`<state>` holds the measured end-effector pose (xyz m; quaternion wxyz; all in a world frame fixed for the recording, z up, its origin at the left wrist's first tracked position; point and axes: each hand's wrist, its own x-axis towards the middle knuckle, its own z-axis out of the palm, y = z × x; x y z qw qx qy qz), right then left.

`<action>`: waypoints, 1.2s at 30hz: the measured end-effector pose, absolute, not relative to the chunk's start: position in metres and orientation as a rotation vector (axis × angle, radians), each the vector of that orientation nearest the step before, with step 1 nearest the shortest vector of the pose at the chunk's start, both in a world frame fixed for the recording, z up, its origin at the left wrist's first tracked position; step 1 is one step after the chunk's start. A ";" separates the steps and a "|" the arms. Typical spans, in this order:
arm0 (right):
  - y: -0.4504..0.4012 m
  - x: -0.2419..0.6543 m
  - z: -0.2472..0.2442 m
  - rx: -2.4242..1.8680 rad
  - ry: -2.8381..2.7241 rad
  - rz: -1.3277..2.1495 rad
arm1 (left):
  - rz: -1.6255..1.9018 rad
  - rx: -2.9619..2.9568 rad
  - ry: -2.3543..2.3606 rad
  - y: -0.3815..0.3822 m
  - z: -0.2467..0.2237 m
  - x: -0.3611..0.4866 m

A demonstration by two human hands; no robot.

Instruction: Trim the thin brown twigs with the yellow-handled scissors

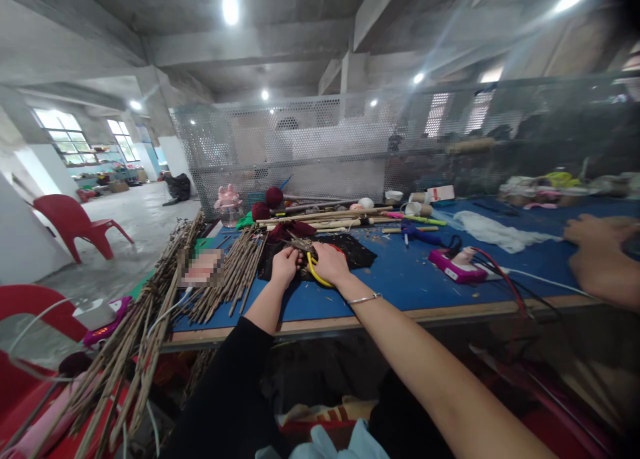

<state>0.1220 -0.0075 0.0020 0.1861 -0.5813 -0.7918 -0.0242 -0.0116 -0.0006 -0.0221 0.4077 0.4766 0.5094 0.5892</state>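
Note:
My right hand [329,264] is wrapped round a pair of pliers with yellow handles [316,272]. Their metal jaws [302,244] point left, over my left hand's fingertips. Closed in a pinch just below the jaws, my left hand [286,264] has something small in its fingers that I cannot make out. Both hands are above a black cloth [360,251] on the blue tabletop [395,285]. A dark red cloth [293,230] lies behind them. Left of my left hand is a spread bundle of cut twigs [225,279].
Long branches [145,352] lean over the table's left end. Behind my hands lie pale sticks [330,217] and dark red yarn balls [274,197] before a perforated metal screen [320,139]. To the right are a purple power strip [457,267], cables and another person's hand [600,245].

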 end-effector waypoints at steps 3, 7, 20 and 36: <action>-0.009 0.121 0.003 -1.629 -2.229 -0.070 | 1.455 1.210 1.278 -0.003 -0.019 -0.010; -0.009 0.121 0.003 -1.612 -2.230 -0.063 | 1.415 1.235 1.249 -0.005 -0.017 -0.010; -0.010 0.120 0.006 -1.714 -2.236 0.037 | 1.350 1.276 1.161 -0.008 -0.017 -0.008; -0.002 0.123 -0.002 -1.696 -2.205 -0.045 | 1.415 1.215 1.274 -0.004 -0.018 -0.010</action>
